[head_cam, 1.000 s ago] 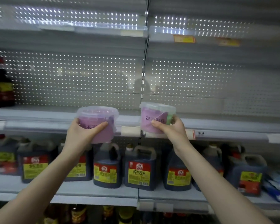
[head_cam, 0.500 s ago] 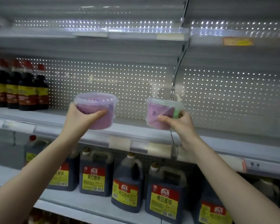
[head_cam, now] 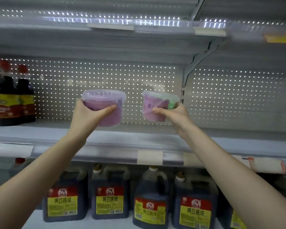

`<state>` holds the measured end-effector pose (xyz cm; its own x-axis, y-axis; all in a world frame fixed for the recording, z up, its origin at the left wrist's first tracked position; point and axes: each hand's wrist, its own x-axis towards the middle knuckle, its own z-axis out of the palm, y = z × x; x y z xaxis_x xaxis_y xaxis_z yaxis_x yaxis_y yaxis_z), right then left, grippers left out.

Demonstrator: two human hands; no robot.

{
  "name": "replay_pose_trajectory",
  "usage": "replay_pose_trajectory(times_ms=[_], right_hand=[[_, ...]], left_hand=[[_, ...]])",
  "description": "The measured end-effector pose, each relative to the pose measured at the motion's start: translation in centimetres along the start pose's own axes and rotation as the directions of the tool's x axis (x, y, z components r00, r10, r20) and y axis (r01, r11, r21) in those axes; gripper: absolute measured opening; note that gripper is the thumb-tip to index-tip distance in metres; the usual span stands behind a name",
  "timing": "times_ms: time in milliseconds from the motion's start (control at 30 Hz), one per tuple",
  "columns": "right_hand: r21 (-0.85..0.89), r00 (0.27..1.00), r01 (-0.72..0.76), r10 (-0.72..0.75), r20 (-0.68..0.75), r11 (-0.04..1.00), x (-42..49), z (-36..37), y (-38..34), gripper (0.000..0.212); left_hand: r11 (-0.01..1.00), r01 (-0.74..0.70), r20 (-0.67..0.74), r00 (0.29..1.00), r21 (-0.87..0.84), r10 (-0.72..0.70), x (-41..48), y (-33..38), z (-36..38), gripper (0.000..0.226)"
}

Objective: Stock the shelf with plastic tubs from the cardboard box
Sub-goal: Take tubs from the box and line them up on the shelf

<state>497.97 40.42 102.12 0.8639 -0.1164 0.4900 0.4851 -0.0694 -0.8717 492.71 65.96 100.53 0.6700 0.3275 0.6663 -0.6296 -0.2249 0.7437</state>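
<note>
I hold two clear plastic tubs with purple contents up in front of the middle shelf. My left hand grips the round left tub from its left side and underneath, thumb across its front. My right hand grips the right tub, which carries a purple label with a green patch and tilts slightly. Both tubs hang in the air above the shelf board, a hand's width apart. The cardboard box is out of view.
Dark sauce bottles with red caps stand at the left end of the same shelf. Large soy sauce jugs with yellow labels line the shelf below. A perforated back panel and an upper shelf bound the space.
Both hands have carried the tubs up from the shelf's front edge to above the shelf board and farther in. My view has shifted left and closer, bringing the bottles into sight.
</note>
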Motion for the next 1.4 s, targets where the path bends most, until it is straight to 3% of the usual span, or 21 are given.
replay_pose_trajectory(times_ms=[100,233,400,567,667,700,767,900,967,1033,1067,1100,1167,1267,1333,1400], right_hand=[[-0.038,0.999,-0.045,0.044,-0.029,0.998,1.5,0.3,0.2,0.078],[-0.144,0.996,-0.082,0.076,-0.042,0.986,3.5,-0.2,0.6,0.1],[-0.256,0.987,-0.156,0.16,-0.003,0.954,7.0,-0.7,1.6,0.064],[-0.374,0.953,-0.254,0.297,0.063,0.892,11.7,0.4,3.8,0.057],[-0.402,0.936,-0.28,0.34,0.087,0.872,13.6,1.7,5.7,0.033],[-0.381,0.926,-0.297,0.362,0.111,0.876,14.1,2.1,6.5,0.036],[-0.375,0.913,-0.311,0.384,0.136,0.873,15.3,2.3,7.7,0.064],[-0.526,0.889,-0.273,0.42,0.181,0.806,20.9,1.4,12.0,0.104],[-0.582,0.873,-0.261,0.446,0.197,0.77,21.6,1.5,12.6,0.091],[-0.645,0.855,-0.272,0.487,0.178,0.714,20.3,2.1,11.5,0.041],[-0.682,0.84,-0.272,0.513,0.177,0.68,19.8,2.1,11.3,0.022],[-0.724,0.831,-0.262,0.53,0.168,0.639,19.5,2.1,11.3,0.017],[-0.817,0.839,-0.192,0.523,0.151,0.543,19.0,1.8,11.3,0.02],[-0.947,0.84,0.087,0.488,0.236,0.308,17.7,1.6,10.8,0.047],[-0.92,0.848,0.15,0.431,0.308,0.362,17.0,1.5,10.5,0.055],[-0.856,0.871,0.138,0.351,0.345,0.498,16.6,1.3,10.5,0.059]], left_hand=[[1.0,0.008,0.041,0.999,-0.019,-0.007,1.5,-0.9,0.7,0.074],[0.999,0.028,0.092,0.995,-0.038,-0.025,3.8,-2.5,1.8,0.075],[0.998,0.045,0.107,0.993,-0.041,-0.04,6.0,-3.9,3.1,0.087],[0.996,0.072,0.113,0.991,-0.051,-0.065,8.1,-4.8,4.9,0.073],[0.992,0.121,0.124,0.985,-0.036,-0.116,8.6,-5.2,5.7,0.088],[0.99,0.135,0.126,0.983,-0.028,-0.13,8.9,-5.3,5.9,0.081],[0.99,0.141,0.125,0.982,-0.015,-0.138,9.5,-5.3,6.1,0.058],[0.992,0.125,0.116,0.986,-0.013,-0.123,10.6,-5.0,6.4,0.092],[0.988,0.153,0.121,0.981,-0.021,-0.15,10.5,-5.1,6.6,0.087],[0.988,0.154,0.142,0.979,-0.026,-0.149,10.2,-5.1,6.9,0.063],[0.989,0.147,0.154,0.978,-0.024,-0.141,10.1,-5.1,7.0,0.062],[0.99,0.137,0.16,0.978,-0.02,-0.133,10.1,-5.1,7.1,0.069],[0.99,0.14,0.155,0.978,-0.001,-0.139,10.1,-5.3,7.1,0.085],[0.99,0.143,0.135,0.981,-0.001,-0.142,10.0,-5.2,7.2,0.099],[0.992,0.127,0.133,0.983,0.001,-0.126,9.7,-5.1,7.2,0.098],[0.991,0.132,0.139,0.982,0.003,-0.131,9.4,-4.9,7.2,0.093]])
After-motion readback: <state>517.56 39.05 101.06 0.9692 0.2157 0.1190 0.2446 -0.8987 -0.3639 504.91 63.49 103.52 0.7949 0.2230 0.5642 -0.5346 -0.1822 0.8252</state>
